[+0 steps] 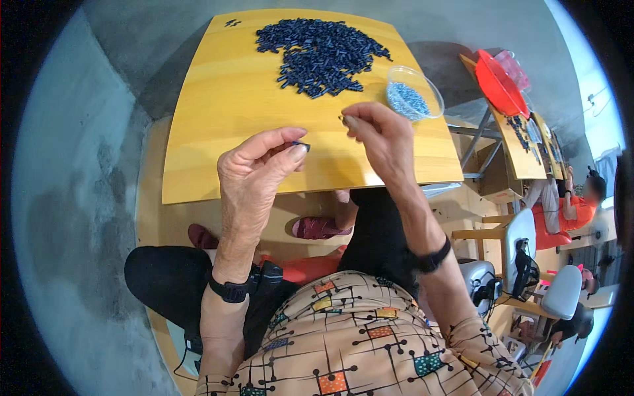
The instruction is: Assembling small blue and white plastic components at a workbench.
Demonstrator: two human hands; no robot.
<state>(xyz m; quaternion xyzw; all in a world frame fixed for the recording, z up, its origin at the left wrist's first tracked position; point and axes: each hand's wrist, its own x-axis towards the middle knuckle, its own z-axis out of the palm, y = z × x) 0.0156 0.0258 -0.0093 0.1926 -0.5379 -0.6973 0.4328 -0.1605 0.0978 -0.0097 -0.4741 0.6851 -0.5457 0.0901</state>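
My left hand is raised over the near edge of the table, thumb and fingers pinched on a small black plastic piece. To its right and a little farther off, my right hand pinches a tiny dark part whose kind is too small to make out. The hands are apart. Beyond them a big heap of small black plastic pieces covers the far middle of the table. Right of the heap stands a clear round tub with many small silvery metal parts in it.
The yellow wooden table ends just under my wrists. A few loose black bits lie at its far left corner. Another table at right bears a red basin. Chairs and a person in orange are at right.
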